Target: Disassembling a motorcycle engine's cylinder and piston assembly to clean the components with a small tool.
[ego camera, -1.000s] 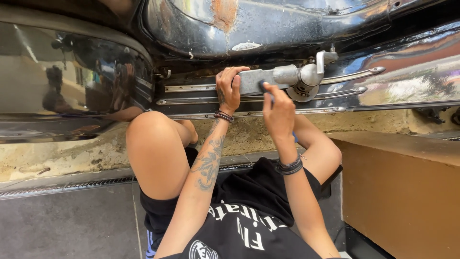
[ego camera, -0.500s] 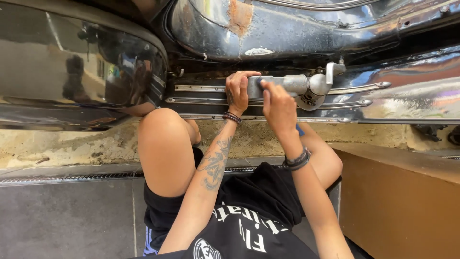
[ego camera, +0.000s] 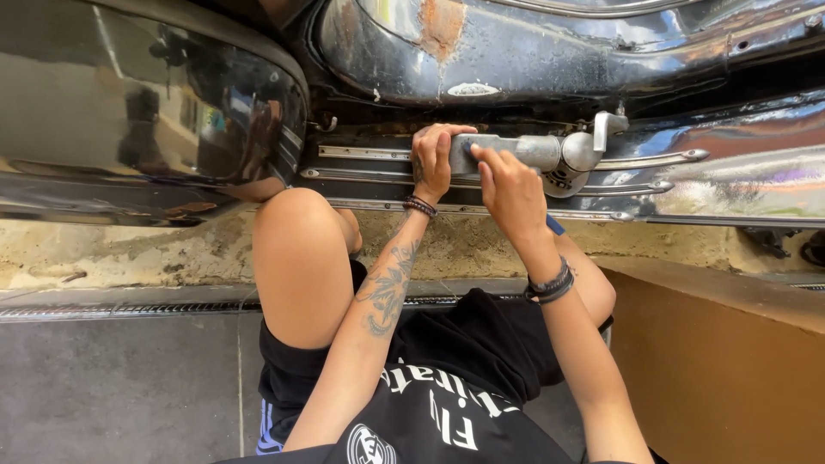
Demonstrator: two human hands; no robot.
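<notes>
A silver hand-held power tool (ego camera: 550,153) with a round head lies against the chrome trim strips (ego camera: 653,185) on the black car body (ego camera: 516,60). My left hand (ego camera: 432,159) is wrapped around the tool's rear end. My right hand (ego camera: 511,185) grips the tool's body from below, just behind the head. Both wrists wear dark bracelets, and my left forearm is tattooed. My bent knee (ego camera: 296,249) rises to the left of my arms.
A glossy black fender (ego camera: 146,112) bulges at the left. A rust patch (ego camera: 443,21) marks the panel above. A brown box or bench (ego camera: 722,369) stands at the right. A floor drain grate (ego camera: 112,309) runs along the grey floor.
The view has shifted, so the car and the hands sit further right and lower in the frame. Both hands keep the same hold on the tool against the trim.
</notes>
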